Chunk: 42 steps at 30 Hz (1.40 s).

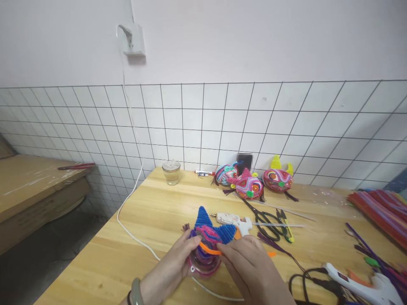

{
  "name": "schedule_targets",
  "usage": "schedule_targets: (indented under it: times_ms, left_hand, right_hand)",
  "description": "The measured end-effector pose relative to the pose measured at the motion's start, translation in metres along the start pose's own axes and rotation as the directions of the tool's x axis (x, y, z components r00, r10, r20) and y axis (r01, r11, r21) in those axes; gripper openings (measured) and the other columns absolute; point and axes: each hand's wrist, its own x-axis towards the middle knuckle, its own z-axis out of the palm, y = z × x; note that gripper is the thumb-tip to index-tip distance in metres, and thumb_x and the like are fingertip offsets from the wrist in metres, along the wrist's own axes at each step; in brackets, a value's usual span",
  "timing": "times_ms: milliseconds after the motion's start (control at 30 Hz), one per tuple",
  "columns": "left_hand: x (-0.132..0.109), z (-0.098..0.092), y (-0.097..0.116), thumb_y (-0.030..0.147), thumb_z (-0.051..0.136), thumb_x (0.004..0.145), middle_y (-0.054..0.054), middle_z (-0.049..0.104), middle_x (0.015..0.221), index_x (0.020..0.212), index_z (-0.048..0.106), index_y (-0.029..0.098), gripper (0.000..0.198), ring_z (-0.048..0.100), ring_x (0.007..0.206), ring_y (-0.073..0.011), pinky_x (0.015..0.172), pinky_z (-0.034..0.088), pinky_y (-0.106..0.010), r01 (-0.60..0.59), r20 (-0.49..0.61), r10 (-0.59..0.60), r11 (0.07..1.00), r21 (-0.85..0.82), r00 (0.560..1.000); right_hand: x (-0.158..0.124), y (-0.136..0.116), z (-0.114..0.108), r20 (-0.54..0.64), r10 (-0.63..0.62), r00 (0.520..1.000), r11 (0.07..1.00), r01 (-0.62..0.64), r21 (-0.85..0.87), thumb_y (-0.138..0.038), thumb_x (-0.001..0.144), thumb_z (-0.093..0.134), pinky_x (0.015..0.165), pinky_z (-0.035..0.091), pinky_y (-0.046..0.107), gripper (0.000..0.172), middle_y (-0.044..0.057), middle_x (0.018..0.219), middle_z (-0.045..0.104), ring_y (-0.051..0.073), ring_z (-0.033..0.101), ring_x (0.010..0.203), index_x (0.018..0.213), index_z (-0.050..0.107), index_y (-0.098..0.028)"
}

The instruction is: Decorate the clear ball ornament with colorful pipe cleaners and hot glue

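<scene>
My left hand grips the side of a round pipe-cleaner figure with blue pointed ears and pink, purple and red coils. My right hand is closed in a pinch on an orange pipe cleaner that lies across the figure's front. Both hands hover just above the wooden table near its front edge. A bracelet is on my left wrist.
Behind lie a white glue gun, black scissors and a small yellow-green cutter. Three finished colourful figures stand by the tiled wall, a glass jar to their left. Pipe-cleaner bundles and another glue gun sit at the right.
</scene>
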Motion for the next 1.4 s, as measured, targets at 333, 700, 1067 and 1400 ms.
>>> schedule_targets:
  times_ms: [333, 700, 1067, 1400]
  left_hand:
    - [-0.001, 0.0, 0.0, 0.039, 0.054, 0.087, -0.015, 0.074, 0.103, 0.11, 0.063, 0.014, 0.035, 0.07, 0.087, -0.0255, 0.075, 0.057, -0.041, 0.024, -0.006, -0.024, 0.999, -0.042, 1.0]
    - [0.001, -0.002, 0.002, 0.04, 0.047, 0.091, -0.014, 0.075, 0.1, 0.11, 0.063, 0.013, 0.037, 0.07, 0.084, -0.0229, 0.081, 0.054, -0.045, 0.065, 0.052, -0.054, 0.968, -0.241, 0.997]
    - [0.003, -0.001, -0.005, 0.038, 0.05, 0.09, -0.015, 0.074, 0.106, 0.111, 0.064, 0.011, 0.036, 0.07, 0.087, -0.0237, 0.081, 0.053, -0.041, 0.085, 0.079, -0.066, 0.959, -0.271, 0.995]
    - [0.001, 0.0, -0.005, 0.038, 0.048, 0.091, -0.017, 0.072, 0.111, 0.116, 0.06, 0.013, 0.038, 0.069, 0.094, -0.0251, 0.085, 0.051, -0.044, 0.08, 0.112, -0.056, 0.972, -0.223, 0.992]
  right_hand:
    - [-0.004, 0.007, -0.001, 0.027, 0.022, 0.999, 1.0, -0.021, -0.022, -0.012, 0.094, 0.042, 0.069, 0.049, 0.033, 0.024, 0.007, 0.088, 0.071, 0.017, 0.065, 0.076, 0.11, 0.059, -0.014]
    - [-0.008, 0.012, 0.004, 0.066, 0.033, 0.997, 0.972, -0.016, -0.232, -0.016, 0.094, 0.044, 0.088, 0.052, 0.045, 0.027, 0.01, 0.107, 0.071, 0.023, 0.067, 0.1, 0.117, 0.057, -0.018]
    - [0.001, -0.002, 0.005, 0.058, 0.002, 0.998, 0.953, 0.016, -0.301, -0.027, 0.099, 0.029, 0.072, 0.06, 0.044, 0.032, 0.012, 0.101, 0.075, 0.025, 0.072, 0.09, 0.115, 0.054, -0.012]
    - [0.003, -0.002, 0.005, 0.076, -0.001, 0.997, 0.966, 0.021, -0.258, -0.026, 0.1, 0.028, 0.07, 0.061, 0.048, 0.033, 0.012, 0.097, 0.076, 0.026, 0.074, 0.085, 0.115, 0.053, -0.012]
